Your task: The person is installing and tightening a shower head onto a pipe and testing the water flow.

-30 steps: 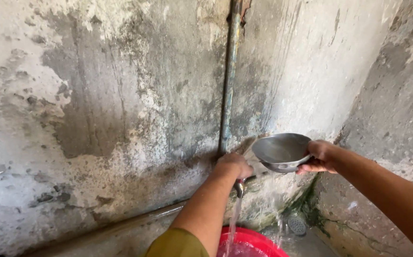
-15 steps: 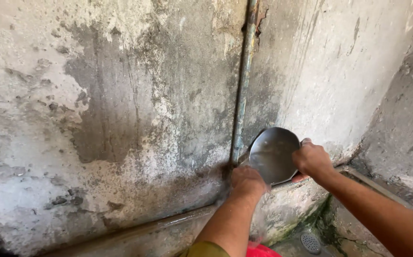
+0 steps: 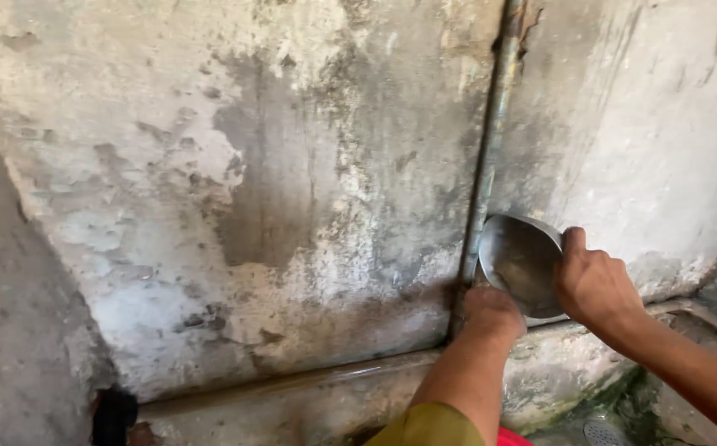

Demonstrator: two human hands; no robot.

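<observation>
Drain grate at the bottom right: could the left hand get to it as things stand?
Probably yes. The left hand is by the pipe, and the grate lies lower right with nothing visibly between; the right hand holds the bowl above.

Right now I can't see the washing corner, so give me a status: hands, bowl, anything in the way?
Right hand grips metal bowl, tilted on edge. Left hand at foot of wall pipe, grasp hidden. Nothing blocking.

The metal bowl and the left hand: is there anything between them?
In the head view nothing shows between: the metal bowl, tilted in the right hand, overlaps the left hand beside the vertical pipe.
</observation>
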